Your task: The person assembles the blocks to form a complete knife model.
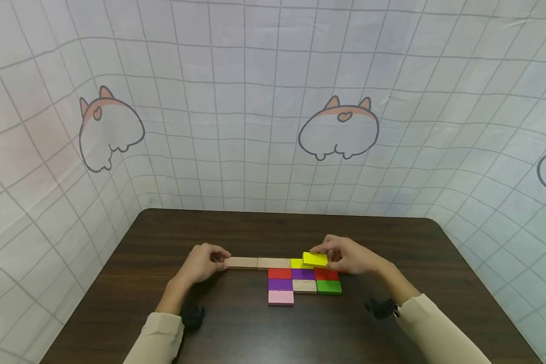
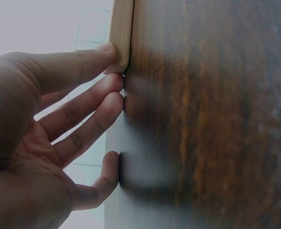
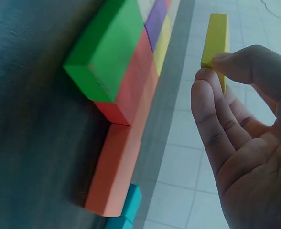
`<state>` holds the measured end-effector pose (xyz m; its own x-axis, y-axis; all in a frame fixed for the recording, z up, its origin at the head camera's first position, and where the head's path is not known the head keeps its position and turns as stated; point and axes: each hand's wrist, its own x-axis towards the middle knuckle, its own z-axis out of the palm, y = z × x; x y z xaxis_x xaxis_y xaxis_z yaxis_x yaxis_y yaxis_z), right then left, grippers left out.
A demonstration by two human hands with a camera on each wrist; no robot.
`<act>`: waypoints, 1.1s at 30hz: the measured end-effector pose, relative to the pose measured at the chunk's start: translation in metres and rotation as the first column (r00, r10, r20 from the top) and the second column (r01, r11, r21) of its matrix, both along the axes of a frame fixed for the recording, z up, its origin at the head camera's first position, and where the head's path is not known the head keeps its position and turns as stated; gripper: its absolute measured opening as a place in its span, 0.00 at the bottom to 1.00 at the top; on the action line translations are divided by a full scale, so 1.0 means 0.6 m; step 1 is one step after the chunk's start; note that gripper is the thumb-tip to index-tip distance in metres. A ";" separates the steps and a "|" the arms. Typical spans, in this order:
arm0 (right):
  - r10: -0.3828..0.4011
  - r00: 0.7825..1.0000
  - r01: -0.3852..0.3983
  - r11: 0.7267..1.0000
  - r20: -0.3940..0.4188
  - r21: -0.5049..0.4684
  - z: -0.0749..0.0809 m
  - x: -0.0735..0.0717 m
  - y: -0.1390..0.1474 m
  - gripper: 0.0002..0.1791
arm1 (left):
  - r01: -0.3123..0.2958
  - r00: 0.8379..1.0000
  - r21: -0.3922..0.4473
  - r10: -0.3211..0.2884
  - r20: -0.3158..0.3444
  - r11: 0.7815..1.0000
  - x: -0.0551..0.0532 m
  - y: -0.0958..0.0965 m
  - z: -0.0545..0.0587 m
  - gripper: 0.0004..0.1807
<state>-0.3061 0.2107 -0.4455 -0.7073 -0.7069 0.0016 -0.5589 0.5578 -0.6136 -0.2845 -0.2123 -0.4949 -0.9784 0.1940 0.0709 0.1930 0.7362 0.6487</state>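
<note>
My right hand (image 1: 351,256) pinches a yellow block (image 1: 315,260) by one end, between thumb and fingers. In the right wrist view this yellow block (image 3: 215,40) is held apart from the blocks on the table. Below it in the head view, another yellow block (image 1: 296,263) is partly covered. At the left end of the back row, my left hand (image 1: 203,263) grips a plain wooden block (image 1: 241,263) lying on the table. The left wrist view shows my thumb against that wooden block (image 2: 122,36), with other fingertips touching the tabletop. A second wooden block (image 1: 274,263) lies end to end with it.
Flat blocks adjoin in front: red (image 1: 279,273), purple (image 1: 280,284), pink (image 1: 280,298), pale wood (image 1: 304,286) and green (image 1: 329,287). In the right wrist view, an orange block (image 3: 109,167) and teal blocks (image 3: 132,202) lie behind the green one. A patterned curtain (image 1: 255,151) surrounds the dark table (image 1: 236,333).
</note>
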 end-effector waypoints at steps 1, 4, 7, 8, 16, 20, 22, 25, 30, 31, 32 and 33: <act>0.007 1.000 -0.007 1.000 0.001 -0.005 -0.001 0.006 0.003 0.26 | 0.000 1.000 -0.002 0.000 -0.001 1.000 0.000 0.000 0.000 0.10; 0.020 1.000 -0.020 1.000 0.023 -0.022 -0.008 0.023 0.010 0.26 | 0.001 1.000 -0.004 -0.001 -0.001 1.000 0.001 0.001 0.000 0.10; 0.018 0.999 -0.017 1.000 0.049 -0.023 -0.015 0.039 0.015 0.26 | 0.001 1.000 -0.006 -0.001 -0.003 1.000 0.001 0.000 -0.001 0.10; 0.018 0.998 -0.017 1.000 0.054 -0.026 -0.017 0.045 0.016 0.26 | 0.002 1.000 -0.005 -0.002 -0.001 1.000 0.002 0.000 -0.001 0.10; 0.037 0.996 -0.035 0.999 0.086 -0.031 -0.031 0.075 0.019 0.25 | 0.002 1.000 -0.011 -0.002 -0.003 1.000 0.000 0.000 0.000 0.10; 0.051 0.993 -0.047 0.998 0.110 -0.040 -0.039 0.085 0.019 0.26 | -0.002 1.000 -0.013 0.001 -0.007 1.000 -0.001 0.001 0.000 0.09; 0.048 0.992 -0.044 0.998 0.114 -0.035 -0.043 0.090 0.018 0.26 | -0.003 1.000 -0.015 0.002 -0.009 1.000 0.000 0.001 0.000 0.09; 0.042 0.993 -0.039 0.999 0.112 -0.028 -0.046 0.096 0.014 0.26 | -0.004 1.000 -0.018 0.004 -0.008 1.000 0.000 0.001 0.000 0.09; 0.050 0.992 -0.046 0.998 0.114 -0.034 -0.050 0.105 0.009 0.25 | -0.005 1.000 -0.016 0.005 0.000 1.000 0.001 0.002 0.001 0.09; 0.048 0.992 -0.045 0.998 0.115 -0.032 -0.050 0.107 0.008 0.25 | -0.005 1.000 -0.015 0.005 0.002 1.000 0.001 0.002 0.001 0.09; 0.048 0.992 -0.045 0.999 0.116 -0.029 -0.051 0.108 0.007 0.25 | -0.005 1.000 -0.015 0.005 0.003 1.000 0.001 0.003 0.001 0.09; 0.047 0.992 -0.044 0.999 0.117 -0.027 -0.051 0.110 0.005 0.25 | -0.004 1.000 -0.014 0.004 0.004 1.000 0.001 0.003 0.002 0.10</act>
<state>-0.2402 0.2139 -0.4760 -0.6709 -0.7390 -0.0620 -0.5066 0.5177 -0.6895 -0.2838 -0.2106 -0.4940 -0.9795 0.1912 0.0639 0.1873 0.7458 0.6393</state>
